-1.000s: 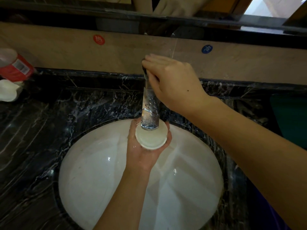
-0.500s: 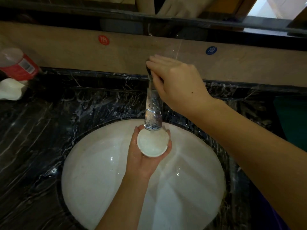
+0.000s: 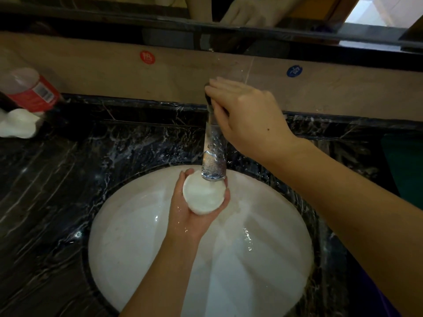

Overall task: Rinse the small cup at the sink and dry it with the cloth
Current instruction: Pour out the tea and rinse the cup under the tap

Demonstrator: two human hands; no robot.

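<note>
Item: small cup, white, round, held over the white sink basin set into a dark marbled counter. Holder: left hand, wet, fingers curled around the cup from below and behind, the cup cradled in the palm with its mouth turned up and slightly toward the wearer. Position: directly beneath the outlet of the chrome tap, the rim nearly touching the spout; water appears to be running into it, the interior reading as frothy white. Right hand: laid over the tap's top, fingers bent down around the handle, gripping it; the cup is untouched by this hand. Governing relation: the cup's axis runs roughly vertical, in line with the spout above it, and it lies below and nearer the body than the right hand. The left hand is the nearer and the only one bearing it. Judgement: rinsing is in progress; drying is not yet begun. No cloth can be identified with certainty; a dark green shape at the counter's right edge is too dim to name. Also noted: a red-labelled bottle, lying tilted at far left.
</note>
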